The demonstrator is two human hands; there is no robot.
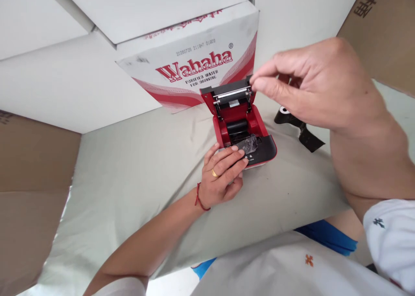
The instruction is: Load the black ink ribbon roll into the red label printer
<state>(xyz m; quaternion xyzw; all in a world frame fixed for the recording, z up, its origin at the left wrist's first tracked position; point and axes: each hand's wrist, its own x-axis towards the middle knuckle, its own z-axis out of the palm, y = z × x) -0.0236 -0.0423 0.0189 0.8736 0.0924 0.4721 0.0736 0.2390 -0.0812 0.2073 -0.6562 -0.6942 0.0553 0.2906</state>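
A small red-and-black label printer (272, 147) stands on the cloth, its lid (227, 90) raised. The lid's inner side carries a roller and a metal bar. Inside lies a black roll (236, 126), and a dark, shiny, crumpled strip (250, 144) lies over the front edge. My left hand (223, 173) grips the printer's front, its fingers lying on the dark panel and partly covering the strip. At the lid's upper right corner, my right hand (301, 82) is closed, thumb and forefinger pinched on the edge. Its other fingers are curled and partly hidden.
A white and red water carton (201, 67) stands right behind the printer. To the right, partly under my right hand, lies a black roll with a white core (284, 110) and a loose tail. Brown cardboard boxes (35, 192) flank both sides of the pale cloth (136, 166).
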